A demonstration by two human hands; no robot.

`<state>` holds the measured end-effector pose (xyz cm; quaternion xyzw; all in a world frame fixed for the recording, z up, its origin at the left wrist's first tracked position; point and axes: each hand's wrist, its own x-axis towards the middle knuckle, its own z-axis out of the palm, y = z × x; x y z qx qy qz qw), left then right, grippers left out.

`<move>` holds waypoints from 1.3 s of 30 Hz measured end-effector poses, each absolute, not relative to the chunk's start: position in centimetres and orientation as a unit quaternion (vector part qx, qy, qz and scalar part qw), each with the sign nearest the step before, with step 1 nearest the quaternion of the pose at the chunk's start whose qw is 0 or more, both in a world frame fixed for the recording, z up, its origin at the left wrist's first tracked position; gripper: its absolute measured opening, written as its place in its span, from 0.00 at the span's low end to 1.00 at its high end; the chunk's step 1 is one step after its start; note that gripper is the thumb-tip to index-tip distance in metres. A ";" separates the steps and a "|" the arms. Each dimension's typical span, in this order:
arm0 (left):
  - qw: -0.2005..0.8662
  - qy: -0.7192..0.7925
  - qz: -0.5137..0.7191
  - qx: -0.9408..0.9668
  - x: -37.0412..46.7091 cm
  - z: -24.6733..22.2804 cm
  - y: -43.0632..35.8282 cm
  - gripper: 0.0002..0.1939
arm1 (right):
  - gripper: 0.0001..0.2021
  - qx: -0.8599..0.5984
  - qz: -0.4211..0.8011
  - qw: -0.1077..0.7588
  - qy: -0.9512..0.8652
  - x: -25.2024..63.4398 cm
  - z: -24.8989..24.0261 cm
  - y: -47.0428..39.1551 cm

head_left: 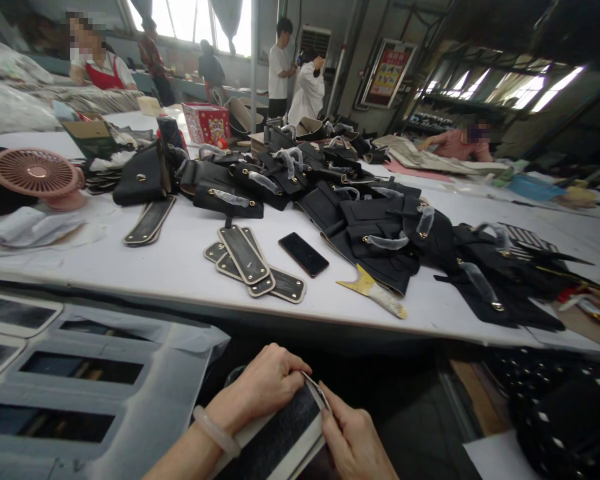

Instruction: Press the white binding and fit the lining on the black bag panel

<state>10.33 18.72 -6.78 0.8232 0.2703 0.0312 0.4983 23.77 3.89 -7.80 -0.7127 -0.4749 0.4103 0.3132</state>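
Observation:
Between my hands is a flat black panel (285,427) with pale edges, tilted below the table's front edge. My left hand (273,377), with a pale bangle on the wrist, grips its upper corner with curled fingers. My right hand (350,430) pinches its right edge near the same corner, where the layers look slightly parted. The panel's lower end runs out of view. On the table just beyond lies a fanned stack of black base pieces (245,257) with pale borders and small metal studs.
A white table (145,273) bears a phone (303,254), a yellow-headed tool (373,290), many black handbags (375,220) and a pink fan (37,172). At left stands a grey frame with slots (165,380). Dark studded material (560,407) lies at right. Several people are in the background.

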 end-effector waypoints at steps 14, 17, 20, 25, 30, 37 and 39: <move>0.537 0.252 0.032 0.804 10.3 -7.0 19.0 0.23 | 0.35 -0.668 0.570 0.330 -0.347 26.4 -8.4 6.4; 0.545 0.250 0.028 0.800 10.3 -6.7 19.2 0.21 | 0.34 -0.662 0.562 0.323 -0.375 26.2 -9.1 6.9; 0.549 0.248 0.024 0.798 10.3 -6.5 19.4 0.21 | 0.32 -0.622 0.607 0.351 -0.347 26.0 -9.1 6.9; 0.567 0.251 0.016 0.784 10.2 -6.4 19.8 0.20 | 0.29 -0.600 0.636 0.350 -0.337 25.8 -8.2 7.0; 0.583 0.258 0.009 0.770 10.1 -6.6 20.0 0.20 | 0.31 -0.619 0.615 0.311 -0.377 25.7 -7.6 7.4; 0.587 0.255 0.020 0.768 10.0 -7.1 20.0 0.20 | 0.31 -0.649 0.567 0.261 -0.435 25.2 -7.3 7.4; 0.584 0.256 0.022 0.770 10.0 -7.2 20.0 0.22 | 0.31 -0.653 0.561 0.244 -0.446 25.0 -7.2 7.4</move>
